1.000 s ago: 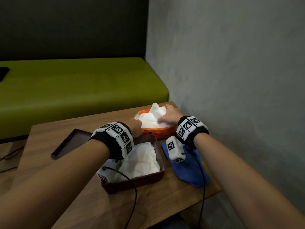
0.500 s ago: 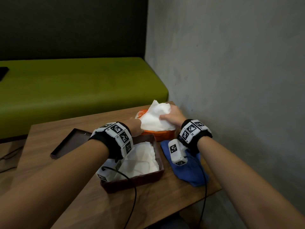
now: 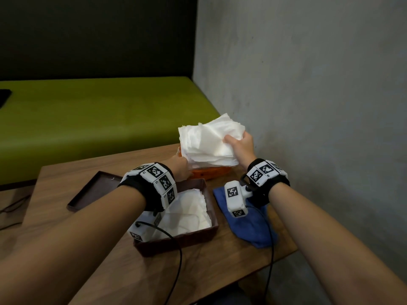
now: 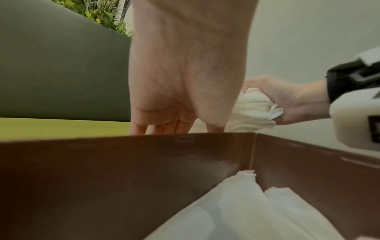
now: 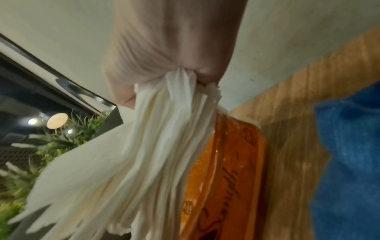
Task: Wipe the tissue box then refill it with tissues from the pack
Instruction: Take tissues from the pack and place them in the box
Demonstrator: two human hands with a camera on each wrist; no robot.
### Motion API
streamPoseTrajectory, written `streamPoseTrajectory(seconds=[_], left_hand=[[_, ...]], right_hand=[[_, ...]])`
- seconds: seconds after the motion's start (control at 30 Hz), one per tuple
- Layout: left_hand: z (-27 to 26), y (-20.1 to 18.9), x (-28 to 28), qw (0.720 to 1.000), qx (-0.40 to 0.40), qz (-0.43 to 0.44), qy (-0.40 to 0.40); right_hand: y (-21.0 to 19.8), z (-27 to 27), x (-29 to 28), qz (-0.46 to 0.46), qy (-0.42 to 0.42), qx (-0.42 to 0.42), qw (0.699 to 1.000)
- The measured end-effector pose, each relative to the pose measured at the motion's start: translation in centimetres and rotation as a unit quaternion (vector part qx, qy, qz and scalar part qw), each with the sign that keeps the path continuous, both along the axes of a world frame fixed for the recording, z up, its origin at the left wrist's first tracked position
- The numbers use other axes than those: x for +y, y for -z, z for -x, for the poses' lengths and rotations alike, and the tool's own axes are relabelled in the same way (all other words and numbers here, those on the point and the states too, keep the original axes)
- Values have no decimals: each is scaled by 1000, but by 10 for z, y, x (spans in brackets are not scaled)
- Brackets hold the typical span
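My right hand (image 3: 236, 143) grips a thick stack of white tissues (image 3: 207, 142) and holds it lifted above the orange tissue pack (image 3: 210, 172) at the table's far edge. In the right wrist view the tissues (image 5: 133, 162) fan out of the right hand (image 5: 168, 61) beside the pack (image 5: 232, 170). My left hand (image 3: 181, 167) holds the pack's left end; its fingertips (image 4: 164, 126) are hidden behind the box wall. The brown tissue box (image 3: 176, 243) stands open just in front of the pack, with white tissues (image 3: 187, 214) lying inside.
The box's brown lid (image 3: 92, 190) lies on the wooden table (image 3: 110, 260) to the left. A blue cloth (image 3: 248, 227) lies right of the box, near the grey wall (image 3: 308, 106). A green bench (image 3: 88, 119) runs behind the table.
My right hand has pulled the stack of tissues up out of the orange pack, from resting on it to well above it. The left hand has stayed at the pack's left end.
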State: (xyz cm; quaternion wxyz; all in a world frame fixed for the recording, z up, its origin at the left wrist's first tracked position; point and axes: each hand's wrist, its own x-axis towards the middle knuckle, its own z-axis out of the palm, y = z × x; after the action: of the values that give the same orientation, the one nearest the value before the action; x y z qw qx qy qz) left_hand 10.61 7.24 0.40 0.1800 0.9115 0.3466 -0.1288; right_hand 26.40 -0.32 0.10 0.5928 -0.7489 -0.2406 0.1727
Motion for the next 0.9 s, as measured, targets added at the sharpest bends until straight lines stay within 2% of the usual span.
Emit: streamPoseTrajectory(seconds=[0.1, 0.27, 0.4, 0.47, 0.5, 0.53, 0.6, 0.63, 0.67, 0.7, 0.8, 0.9], left_hand=[[0, 2, 2, 1000, 2, 11, 9], [2, 6, 10, 999, 15, 29, -17], [15, -6, 11, 990, -57, 86, -94], [23, -14, 16, 964, -149, 143, -166], [28, -19, 17, 926, -230, 211, -212], [34, -27, 15, 868, -309, 295, -254], [47, -42, 12, 725, -408, 462, -307], [54, -48, 10, 677, -426, 520, -300], [61, -52, 7, 660, -428, 548, -284], [69, -55, 1, 669, -420, 550, -271], [92, -50, -15, 728, -398, 487, -271], [110, -27, -22, 745, -410, 444, -283]], right_hand=[[0, 0, -1, 32, -23, -50, 998], [-12, 0, -3, -30, 15, -29, 999], [-37, 9, -8, -84, -3, 1, 996], [-51, 20, -11, -110, -19, 23, 993], [-55, 26, -13, -119, -28, 43, 992], [-59, 34, -15, -120, -45, 70, 989], [-57, 49, -18, -95, -75, 105, 987], [-54, 57, -20, -71, -85, 112, 988], [-53, 68, -23, -30, -86, 111, 990], [-47, 74, -23, -2, -87, 109, 990], [-4, 78, -18, 36, -72, 129, 988], [-9, 108, -35, 100, -98, 95, 986]])
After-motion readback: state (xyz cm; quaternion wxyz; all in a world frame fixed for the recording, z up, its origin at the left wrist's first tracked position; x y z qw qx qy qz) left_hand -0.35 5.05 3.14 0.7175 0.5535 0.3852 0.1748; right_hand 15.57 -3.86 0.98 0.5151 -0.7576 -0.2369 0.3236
